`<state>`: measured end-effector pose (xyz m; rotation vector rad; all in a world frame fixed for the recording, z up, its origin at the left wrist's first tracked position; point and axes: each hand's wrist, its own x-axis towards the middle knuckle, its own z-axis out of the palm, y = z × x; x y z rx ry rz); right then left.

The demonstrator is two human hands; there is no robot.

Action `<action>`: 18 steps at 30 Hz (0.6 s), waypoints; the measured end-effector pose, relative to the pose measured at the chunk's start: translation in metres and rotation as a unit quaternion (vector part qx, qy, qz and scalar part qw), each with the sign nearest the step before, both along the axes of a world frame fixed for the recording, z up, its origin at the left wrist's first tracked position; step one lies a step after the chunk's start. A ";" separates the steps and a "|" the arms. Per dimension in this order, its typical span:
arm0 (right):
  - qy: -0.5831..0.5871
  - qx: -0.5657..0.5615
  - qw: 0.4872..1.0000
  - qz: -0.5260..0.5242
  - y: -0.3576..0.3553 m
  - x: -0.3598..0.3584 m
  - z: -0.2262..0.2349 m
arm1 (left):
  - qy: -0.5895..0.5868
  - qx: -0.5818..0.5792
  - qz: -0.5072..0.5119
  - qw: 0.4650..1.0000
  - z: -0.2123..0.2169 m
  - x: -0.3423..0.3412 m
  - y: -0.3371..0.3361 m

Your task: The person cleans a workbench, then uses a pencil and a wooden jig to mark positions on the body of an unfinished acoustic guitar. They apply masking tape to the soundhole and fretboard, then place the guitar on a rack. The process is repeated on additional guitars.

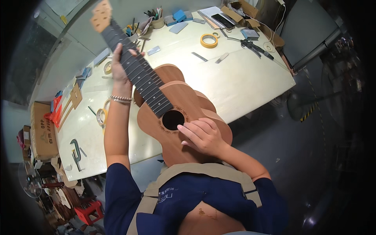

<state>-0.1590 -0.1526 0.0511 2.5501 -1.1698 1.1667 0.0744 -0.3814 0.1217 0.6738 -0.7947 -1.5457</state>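
I hold a small unstrung wooden guitar-shaped instrument against my chest, neck pointing up and to the left. My left hand wraps around the dark fretboard about midway up the neck, a bead bracelet on that wrist. My right hand rests flat on the brown top just right of the round sound hole, fingers together and pointing toward the hole. The pale headstock sticks up at the top left.
A pale worktable lies beyond the instrument. On it are a yellow tape roll, pliers, a notebook with a phone, a clamp and another tape roll. Cardboard boxes stand at the left, a red stool below.
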 end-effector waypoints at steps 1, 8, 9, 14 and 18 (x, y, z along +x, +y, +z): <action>0.010 0.003 1.000 -0.014 0.002 -0.010 -0.001 | 0.002 0.005 0.013 1.000 -0.007 -0.028 -0.008; 0.047 0.124 0.991 -0.016 -0.020 -0.046 -0.006 | -0.053 0.137 -0.069 0.987 -0.084 -0.120 -0.056; 0.039 0.143 0.989 -0.003 -0.024 -0.049 -0.009 | -0.046 0.169 -0.092 0.980 -0.098 -0.124 -0.061; 0.004 0.183 0.982 0.037 -0.044 -0.074 -0.017 | -0.003 0.276 -0.128 0.953 -0.150 -0.113 -0.071; -0.009 0.209 0.977 0.042 -0.070 -0.114 -0.007 | -0.072 0.351 -0.095 0.929 -0.181 -0.091 -0.086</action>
